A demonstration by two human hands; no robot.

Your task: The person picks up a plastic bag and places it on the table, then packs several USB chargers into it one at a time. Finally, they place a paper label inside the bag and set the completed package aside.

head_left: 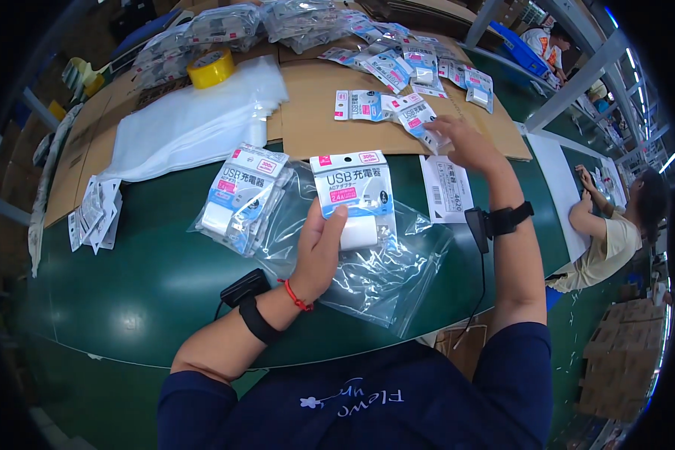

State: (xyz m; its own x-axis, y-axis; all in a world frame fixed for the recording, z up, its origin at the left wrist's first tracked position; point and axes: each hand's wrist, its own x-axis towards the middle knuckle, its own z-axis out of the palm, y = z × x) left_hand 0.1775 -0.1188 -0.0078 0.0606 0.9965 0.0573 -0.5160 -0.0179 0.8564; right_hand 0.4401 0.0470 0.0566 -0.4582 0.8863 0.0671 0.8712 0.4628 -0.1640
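Observation:
My left hand [322, 251] grips a USB charger packet [360, 182], white and light blue with a pink label, its thumb across the front. More packets seem to lie behind that one; I cannot tell how many. Further back on the right, my right hand [465, 142] has its fingertips on the edge of another charger packet [412, 114] on the cardboard. A clear plastic bag [382, 289] lies under and in front of my left hand. Left of it, a stack of charger packets [240, 195] rests partly on the bag.
A cardboard sheet [315, 127] covers the far part of the green table [142, 262]. On it are white plastic bags [195, 120], yellow tape [211, 68] and heaped packets [397, 56]. Folded papers [97, 214] lie left, a printed label sheet [448, 191] right. A co-worker [604, 225] works at right.

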